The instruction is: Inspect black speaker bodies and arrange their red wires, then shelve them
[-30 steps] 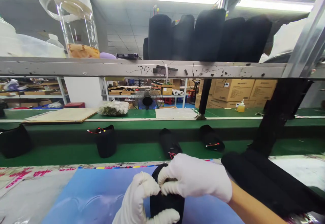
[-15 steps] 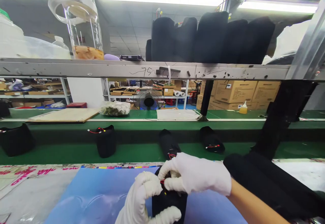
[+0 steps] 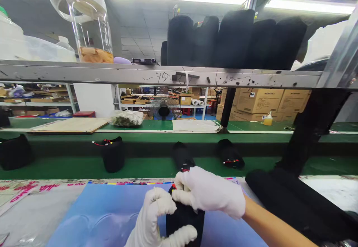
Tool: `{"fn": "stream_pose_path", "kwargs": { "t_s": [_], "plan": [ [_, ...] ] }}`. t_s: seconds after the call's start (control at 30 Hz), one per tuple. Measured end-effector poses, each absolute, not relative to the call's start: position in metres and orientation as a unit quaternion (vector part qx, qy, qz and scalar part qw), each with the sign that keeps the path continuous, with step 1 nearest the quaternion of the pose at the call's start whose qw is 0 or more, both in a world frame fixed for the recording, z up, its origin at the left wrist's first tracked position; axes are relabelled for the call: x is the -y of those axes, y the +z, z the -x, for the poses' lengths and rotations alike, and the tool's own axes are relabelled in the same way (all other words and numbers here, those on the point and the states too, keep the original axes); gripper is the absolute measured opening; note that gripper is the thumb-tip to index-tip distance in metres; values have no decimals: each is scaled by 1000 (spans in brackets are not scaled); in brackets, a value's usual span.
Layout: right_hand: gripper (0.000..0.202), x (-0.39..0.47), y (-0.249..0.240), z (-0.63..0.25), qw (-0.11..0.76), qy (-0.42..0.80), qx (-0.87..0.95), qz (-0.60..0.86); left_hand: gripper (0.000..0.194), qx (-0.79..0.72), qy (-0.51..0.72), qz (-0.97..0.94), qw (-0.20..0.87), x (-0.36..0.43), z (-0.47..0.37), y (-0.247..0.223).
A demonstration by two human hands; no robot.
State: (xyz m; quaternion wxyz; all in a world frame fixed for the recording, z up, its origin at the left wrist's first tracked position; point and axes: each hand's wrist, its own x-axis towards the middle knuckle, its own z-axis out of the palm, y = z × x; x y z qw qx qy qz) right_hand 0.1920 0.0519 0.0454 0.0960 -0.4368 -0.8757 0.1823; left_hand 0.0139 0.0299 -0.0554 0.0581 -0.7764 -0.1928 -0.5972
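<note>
A black cloth-covered cylinder (image 3: 188, 222) stands in front of me on a blue mat (image 3: 109, 221). My left hand (image 3: 153, 215), in a white glove, curls around its left side, with the thumb across the front. At its top, my right hand (image 3: 208, 193), also gloved, is closed in a pinch. A bit of red wire with a yellow connector (image 3: 173, 188) sticks out by the right fingertips. The exact grip on the wire is partly hidden by the fingers.
Similar black pieces with wires, such as one cylinder (image 3: 113, 155), sit on the green belt (image 3: 148, 165). Black cloth rolls (image 3: 296, 206) lie at right. Overhead, a metal shelf (image 3: 125, 71) holds a glass jar (image 3: 91, 30) and several black cylinders (image 3: 236, 40).
My right hand has shifted slightly left, and the red and yellow wire end now shows above its fingertips. The black pieces on the green belt have moved slightly left.
</note>
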Motion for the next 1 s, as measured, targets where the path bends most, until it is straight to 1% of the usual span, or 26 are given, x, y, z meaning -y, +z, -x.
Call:
{"fn": "stream_pose_path", "kwargs": {
  "t_s": [0.07,0.1,0.13,0.17,0.23,0.27,0.3,0.33,0.37,0.4,0.43,0.47,0.5,0.57,0.63,0.67,0.7,0.73,0.8,0.83,0.87,0.9,0.93,1.0],
  "plan": [
    [17,-49,40,-188,106,198,859,461,13,195,-543,812,89,-26,-15,-51],
    [19,-48,38,-185,113,199,852,471,7,197,-509,830,111,-24,-15,-48],
    [21,-46,37,-183,122,195,845,483,6,202,-476,845,135,-23,-16,-46],
    [22,-44,37,-182,132,188,840,492,9,207,-450,855,154,-22,-17,-43],
    [16,-39,42,-184,139,198,837,491,20,223,-415,867,162,-21,-18,-38],
    [10,-37,46,-188,136,222,835,484,26,226,-412,869,158,-21,-19,-34],
    [10,-33,50,-194,139,255,829,478,33,222,-416,868,155,-22,-19,-31],
    [19,-30,53,-202,162,291,816,472,38,220,-418,868,153,-22,-20,-27],
    [28,-26,55,-211,202,323,798,467,43,226,-413,869,154,-23,-20,-24],
    [30,-22,54,-220,256,341,776,465,47,233,-399,873,156,-24,-21,-22],
    [27,-18,52,-229,308,345,757,463,49,238,-381,880,155,-24,-21,-19],
    [20,-14,46,-237,341,343,745,459,50,239,-363,888,149,-24,-20,-18],
    [14,-11,38,-243,352,337,744,457,51,236,-352,895,138,-24,-19,-18],
    [14,-7,17,-249,321,312,785,429,47,234,-353,899,111,-22,-14,-19],
    [12,-6,-4,-247,312,247,844,360,34,263,-355,895,66,-19,-9,-22],
    [6,-7,-12,-244,322,205,868,317,26,284,-353,891,38,-17,-6,-24],
    [6,-8,-17,-240,334,165,885,281,18,304,-355,884,11,-16,-3,-26],
    [13,-9,-20,-236,342,134,893,259,18,315,-363,877,-11,-16,0,-28],
    [19,-9,-21,-230,347,106,896,255,47,296,-390,871,-42,-18,4,-33],
    [18,-8,-19,-228,347,99,895,264,61,278,-401,872,-53,-20,6,-36],
    [14,-5,-16,-227,351,89,890,278,70,261,-408,873,-60,-22,8,-39],
    [13,-2,-13,-227,355,80,884,292,76,247,-414,874,-62,-24,9,-41],
    [21,1,-11,-229,359,71,881,301,79,239,-420,874,-61,-25,10,-43],
    [44,6,-9,-234,374,82,870,311,72,240,-447,860,-42,-24,12,-43]
  ]
}}
